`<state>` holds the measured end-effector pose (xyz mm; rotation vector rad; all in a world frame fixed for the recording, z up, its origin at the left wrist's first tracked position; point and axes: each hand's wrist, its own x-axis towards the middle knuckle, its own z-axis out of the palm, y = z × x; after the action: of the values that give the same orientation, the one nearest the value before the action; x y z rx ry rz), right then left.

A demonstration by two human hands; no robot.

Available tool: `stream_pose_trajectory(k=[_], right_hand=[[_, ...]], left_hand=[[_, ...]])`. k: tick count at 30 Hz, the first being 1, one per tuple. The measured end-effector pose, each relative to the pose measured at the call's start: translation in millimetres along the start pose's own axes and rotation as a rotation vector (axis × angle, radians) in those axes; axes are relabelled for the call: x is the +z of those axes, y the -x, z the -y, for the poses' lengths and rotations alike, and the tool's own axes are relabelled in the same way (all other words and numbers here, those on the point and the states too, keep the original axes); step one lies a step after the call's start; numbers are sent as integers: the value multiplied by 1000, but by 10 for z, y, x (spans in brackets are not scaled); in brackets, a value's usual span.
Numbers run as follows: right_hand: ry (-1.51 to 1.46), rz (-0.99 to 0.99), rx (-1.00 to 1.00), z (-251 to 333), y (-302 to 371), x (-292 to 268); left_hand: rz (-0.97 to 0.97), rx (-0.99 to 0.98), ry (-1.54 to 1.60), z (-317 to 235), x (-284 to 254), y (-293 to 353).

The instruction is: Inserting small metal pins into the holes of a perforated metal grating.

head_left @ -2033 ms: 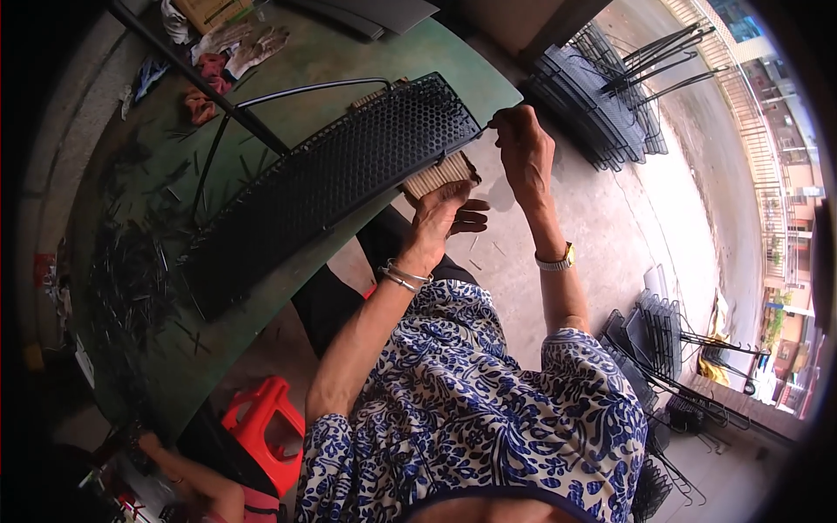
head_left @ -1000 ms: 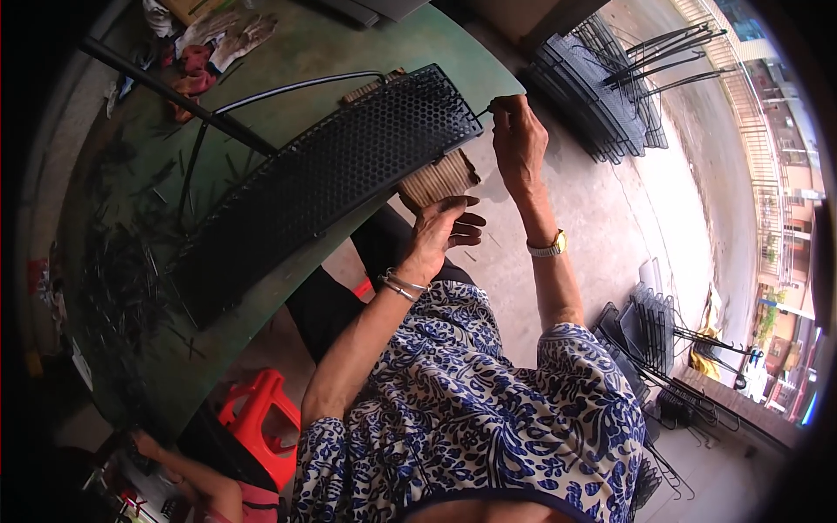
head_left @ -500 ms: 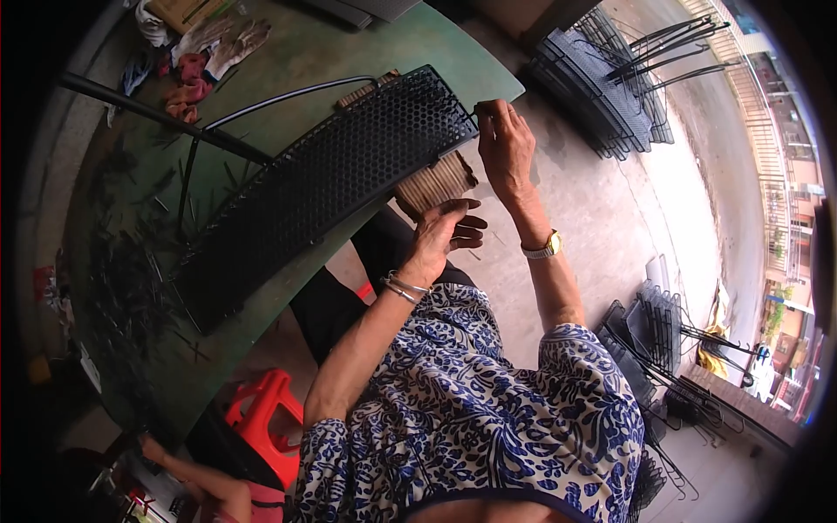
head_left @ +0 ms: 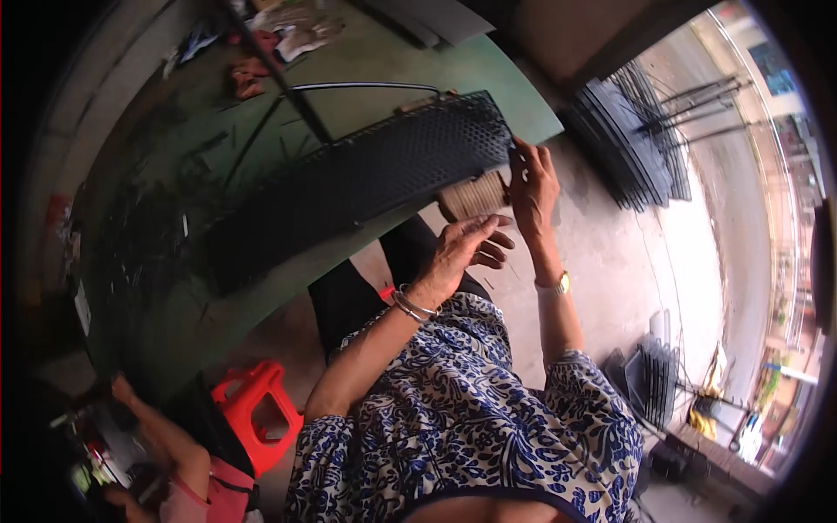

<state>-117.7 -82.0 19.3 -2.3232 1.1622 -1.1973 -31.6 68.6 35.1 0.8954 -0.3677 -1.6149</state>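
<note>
A long black perforated panel [head_left: 375, 166] with a thin rim lies slantwise on the green table [head_left: 514, 83], its near edge close to the table's edge. At the panel's right end is my right hand [head_left: 534, 187], its fingers closed on the corner; blur hides the exact grip. My left hand [head_left: 462, 253] hovers below the panel's near edge with fingers apart and nothing in them. A ribbed piece of brown cardboard [head_left: 475, 196] sticks out from under the panel, just above my left hand. A dark metal rod [head_left: 366, 85] arches along the panel's far side.
Black scraps [head_left: 148, 227] litter the table's left part, with crumpled cloths [head_left: 301, 37] at the back. A red stool [head_left: 257, 418] stands below the table, near another person's arm [head_left: 161, 427]. Stacked black racks [head_left: 628, 144] with long rods stand on the right.
The whole view has shifted, so table and panel sit further right and lower. My right hand has come from just beyond the panel's corner onto its right end. The left hand stays open.
</note>
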Motion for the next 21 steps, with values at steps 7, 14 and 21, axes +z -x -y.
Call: stream_pose_trajectory(k=[7, 14, 21], right_hand=[[-253, 219, -115, 575, 366, 99], [-320, 382, -220, 1035, 559, 488], [-294, 474, -197, 1180, 694, 698]], left_hand=[[-255, 515, -172, -827, -380, 998], [-1107, 933, -533, -1375, -2094, 2000], [-1895, 382, -1330, -1187, -4223, 2979]])
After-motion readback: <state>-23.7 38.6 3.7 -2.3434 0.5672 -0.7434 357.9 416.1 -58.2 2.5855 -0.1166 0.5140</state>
